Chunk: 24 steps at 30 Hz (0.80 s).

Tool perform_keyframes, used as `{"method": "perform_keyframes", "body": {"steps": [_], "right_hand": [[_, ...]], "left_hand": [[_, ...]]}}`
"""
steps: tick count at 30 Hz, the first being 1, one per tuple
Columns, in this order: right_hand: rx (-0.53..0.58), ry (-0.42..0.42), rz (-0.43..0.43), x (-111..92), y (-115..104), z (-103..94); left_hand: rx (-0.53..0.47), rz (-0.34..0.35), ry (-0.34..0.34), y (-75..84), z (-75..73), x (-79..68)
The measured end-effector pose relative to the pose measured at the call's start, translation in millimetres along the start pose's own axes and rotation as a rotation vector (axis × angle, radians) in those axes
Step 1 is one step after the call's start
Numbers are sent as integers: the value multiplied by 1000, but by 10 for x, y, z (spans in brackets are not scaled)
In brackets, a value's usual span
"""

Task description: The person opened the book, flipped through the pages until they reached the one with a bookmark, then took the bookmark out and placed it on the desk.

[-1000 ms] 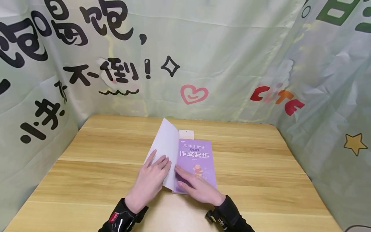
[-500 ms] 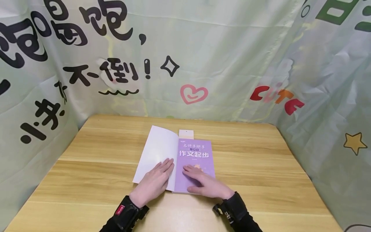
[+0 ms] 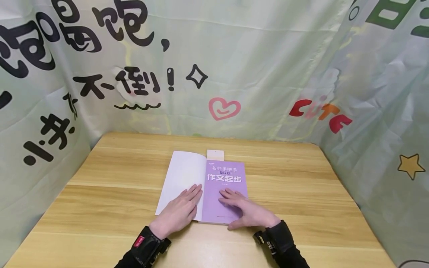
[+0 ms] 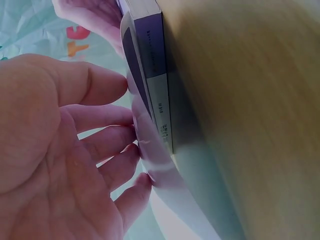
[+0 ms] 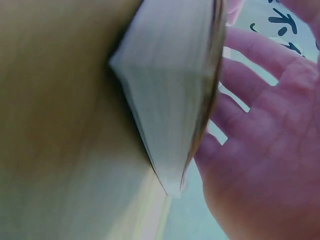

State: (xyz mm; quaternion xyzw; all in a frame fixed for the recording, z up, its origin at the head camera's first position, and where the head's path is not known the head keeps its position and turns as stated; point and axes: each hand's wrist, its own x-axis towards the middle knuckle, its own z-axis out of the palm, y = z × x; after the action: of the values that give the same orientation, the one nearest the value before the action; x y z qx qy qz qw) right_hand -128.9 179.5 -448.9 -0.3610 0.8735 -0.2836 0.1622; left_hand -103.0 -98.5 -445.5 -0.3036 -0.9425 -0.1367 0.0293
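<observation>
A thick paperback book [image 3: 212, 208] lies on the wooden table, its front cover [image 3: 182, 171] folded out to the left with the white inside up. Its purple first page bears white printed characters. My left hand [image 3: 179, 212] rests with extended fingers on the white side, close to the fold. In the left wrist view, those fingertips touch the cover beside the book's spine [image 4: 155, 70]. Over the lower right of the purple page lies my right hand [image 3: 251, 212], thumb at the bottom edge. The right wrist view shows the thick page block [image 5: 165, 90] beside this hand's spread fingers.
A small white card-like piece [image 3: 215, 155] sticks out past the book's top edge. The wooden table [image 3: 295, 178] extends around the book, with printed fabric [image 3: 261, 67] hanging behind and at both sides.
The cover has swung down to the left, from raised to nearly flat. My left hand has shifted toward the fold; my right hand has slid right across the purple page.
</observation>
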Motion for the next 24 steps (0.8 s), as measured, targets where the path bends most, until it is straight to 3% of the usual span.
{"method": "perform_keyframes", "body": {"steps": [19,24], "right_hand": [[17,-1,63,-53,-71,-107],[-6,-19,28,-78,-91,-142]], "left_hand": [[1,5,-4,-18,-1,-10],[4,12,-4,-18,6,-8]]}}
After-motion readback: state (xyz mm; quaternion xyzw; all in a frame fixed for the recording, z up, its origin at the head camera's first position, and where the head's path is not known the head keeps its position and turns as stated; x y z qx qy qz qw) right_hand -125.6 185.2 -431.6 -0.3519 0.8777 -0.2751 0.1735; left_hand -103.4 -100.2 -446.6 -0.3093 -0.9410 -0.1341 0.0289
